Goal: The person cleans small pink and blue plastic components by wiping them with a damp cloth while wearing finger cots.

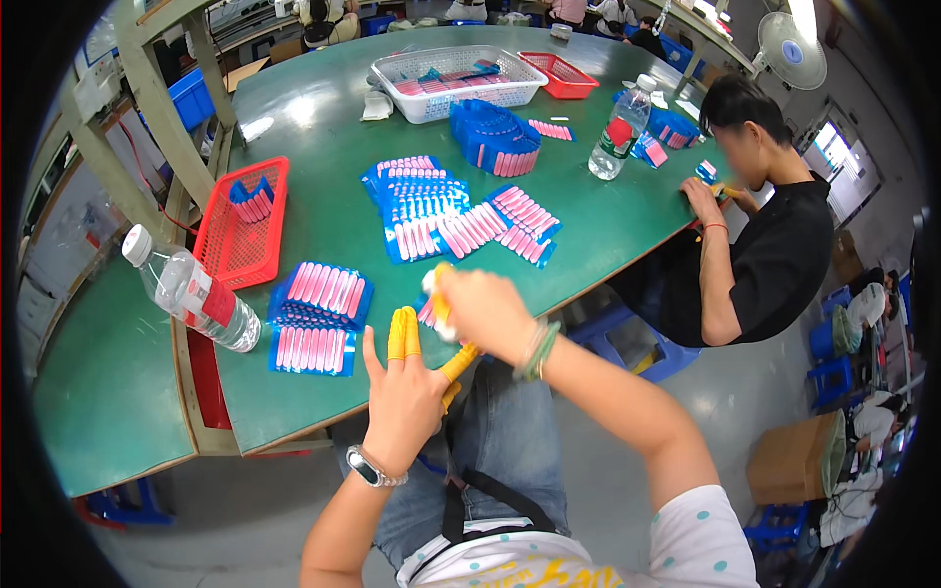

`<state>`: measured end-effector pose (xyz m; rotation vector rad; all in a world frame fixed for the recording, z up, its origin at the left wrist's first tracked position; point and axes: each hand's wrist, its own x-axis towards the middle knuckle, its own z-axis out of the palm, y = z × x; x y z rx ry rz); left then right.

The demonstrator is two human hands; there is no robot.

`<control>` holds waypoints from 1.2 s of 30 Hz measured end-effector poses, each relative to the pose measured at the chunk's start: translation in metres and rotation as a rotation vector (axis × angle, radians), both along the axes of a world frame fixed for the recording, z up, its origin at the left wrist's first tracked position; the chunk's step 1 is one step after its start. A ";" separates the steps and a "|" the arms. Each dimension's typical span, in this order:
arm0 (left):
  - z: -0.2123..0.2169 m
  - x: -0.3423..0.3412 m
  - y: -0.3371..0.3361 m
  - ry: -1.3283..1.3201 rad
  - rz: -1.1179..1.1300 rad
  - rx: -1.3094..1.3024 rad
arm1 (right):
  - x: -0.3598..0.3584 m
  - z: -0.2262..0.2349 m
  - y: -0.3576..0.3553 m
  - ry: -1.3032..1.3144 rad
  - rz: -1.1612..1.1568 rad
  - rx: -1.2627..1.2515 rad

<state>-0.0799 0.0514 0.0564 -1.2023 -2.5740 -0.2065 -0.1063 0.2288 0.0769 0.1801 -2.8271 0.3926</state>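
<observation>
My right hand, with yellow finger covers, is closed round a white cloth-like wad. It is over a blue sheet with pink strips at the table's near edge, most of which it hides. Just left of it, my left hand has its fingers stretched out and apart, several in yellow covers; two fingertips point toward the sheet. Whether they touch it is hidden. Beside my left hand lies a stack of blue sheets with pink strips. Farther off is a larger spread of such sheets.
A red basket and a water bottle are at left. Beyond the sheets sit a coiled blue strip roll, a white basket and a smaller red basket. At right, a co-worker sits near another bottle.
</observation>
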 end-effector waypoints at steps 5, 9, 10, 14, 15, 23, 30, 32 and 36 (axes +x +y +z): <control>-0.001 -0.002 -0.001 -0.030 0.002 -0.072 | 0.006 -0.005 -0.011 0.033 0.129 0.041; 0.003 -0.002 -0.004 0.014 -0.056 0.042 | -0.007 0.000 0.014 -0.043 -0.054 -0.039; 0.003 -0.003 -0.002 0.018 -0.053 0.044 | -0.009 -0.001 0.024 -0.005 -0.073 0.008; -0.001 0.001 -0.002 -0.019 -0.013 0.036 | 0.000 -0.003 0.020 0.072 -0.094 0.091; -0.001 -0.001 -0.004 0.010 -0.015 0.023 | 0.012 0.000 0.008 0.038 -0.059 0.109; -0.002 -0.003 -0.002 0.009 -0.001 0.010 | 0.024 -0.003 0.025 0.069 -0.147 0.144; 0.002 -0.002 0.001 -0.030 -0.017 0.040 | 0.029 0.000 0.044 0.011 -0.197 0.110; 0.001 -0.002 0.001 -0.029 -0.022 0.030 | 0.031 -0.004 0.037 0.058 -0.164 0.128; -0.002 -0.002 -0.004 -0.016 0.004 -0.001 | 0.061 -0.008 0.005 0.052 0.020 0.108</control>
